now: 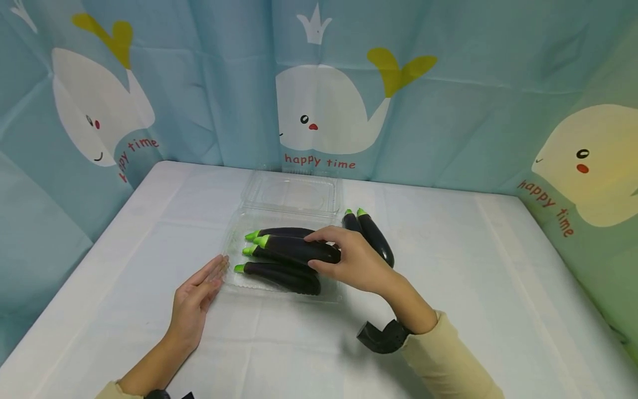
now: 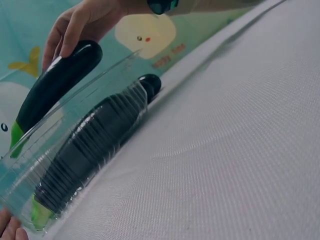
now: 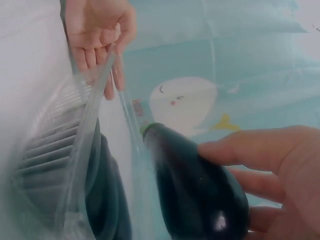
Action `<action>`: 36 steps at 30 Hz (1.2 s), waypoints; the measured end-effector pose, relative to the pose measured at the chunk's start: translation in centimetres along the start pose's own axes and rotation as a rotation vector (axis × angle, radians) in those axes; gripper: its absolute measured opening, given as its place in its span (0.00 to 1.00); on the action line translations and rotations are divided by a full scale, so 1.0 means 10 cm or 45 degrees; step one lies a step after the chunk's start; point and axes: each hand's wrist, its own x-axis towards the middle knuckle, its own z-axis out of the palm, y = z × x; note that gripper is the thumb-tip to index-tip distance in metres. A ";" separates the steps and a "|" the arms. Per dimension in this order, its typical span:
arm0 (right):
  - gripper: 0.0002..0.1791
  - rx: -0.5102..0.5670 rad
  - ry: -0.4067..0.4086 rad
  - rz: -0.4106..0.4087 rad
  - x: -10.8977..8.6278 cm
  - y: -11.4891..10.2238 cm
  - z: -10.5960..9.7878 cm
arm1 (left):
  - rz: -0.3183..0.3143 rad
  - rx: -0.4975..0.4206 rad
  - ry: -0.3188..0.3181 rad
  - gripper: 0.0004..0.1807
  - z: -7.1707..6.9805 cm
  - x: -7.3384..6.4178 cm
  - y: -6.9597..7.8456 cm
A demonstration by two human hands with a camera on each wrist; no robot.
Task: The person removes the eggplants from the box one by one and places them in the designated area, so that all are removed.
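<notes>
My right hand (image 1: 356, 260) grips a dark eggplant (image 1: 294, 249) with a green stem, thumb and fingers on its thick end. It is held above a clear plastic clamshell box (image 1: 331, 291), whose lid (image 1: 294, 194) lies folded back. Inside the box lie several more eggplants, one of them an eggplant (image 1: 281, 277) near the front wall. In the left wrist view the held eggplant (image 2: 62, 82) is over the box rim, stem end lower. With straight fingers, my left hand (image 1: 194, 302) touches the box's left side.
Two eggplants (image 1: 376, 238) lie side by side on the white tablecloth (image 1: 473, 288), just right of the box. A blue curtain (image 1: 224, 94) printed with whales hangs behind the table. A black wrist mount (image 1: 384, 337) sits on my right forearm.
</notes>
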 end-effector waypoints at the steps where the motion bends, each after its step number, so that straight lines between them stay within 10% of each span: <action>1: 0.20 0.000 0.006 0.004 0.00 0.00 -0.01 | 0.001 -0.002 0.000 0.25 0.00 0.00 0.00; 36: 0.19 -0.036 0.325 0.331 -0.39 0.29 -0.56 | 0.015 0.005 -0.018 0.24 0.00 -0.01 0.00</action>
